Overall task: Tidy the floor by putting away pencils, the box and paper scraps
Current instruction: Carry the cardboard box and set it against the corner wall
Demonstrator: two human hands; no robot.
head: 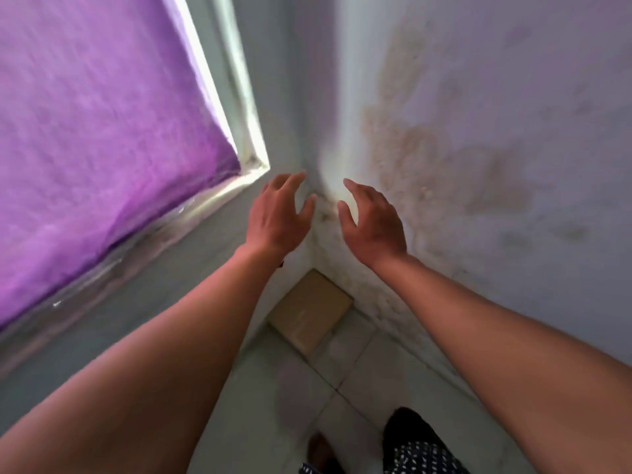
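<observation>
Both hands, left (277, 217) and right (371, 227), are hanging open and empty. The box (309, 316) is sitting at 6 o'clock below them; likely light, stiff cardboard, best gripped by opposite edges

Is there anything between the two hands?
No. In the head view the left hand and right hand hold nothing; only the bare wall corner shows between them, with the cardboard box below.

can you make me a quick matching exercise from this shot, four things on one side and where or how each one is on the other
Things:
1. box
2. curtain
3. left hand
4. right wall

Descriptions:
a. purple, over the window
b. brownish stains
c. on the floor in the corner
d. raised, fingers spread, holding nothing

Pairs: 1-c, 2-a, 3-d, 4-b
</observation>
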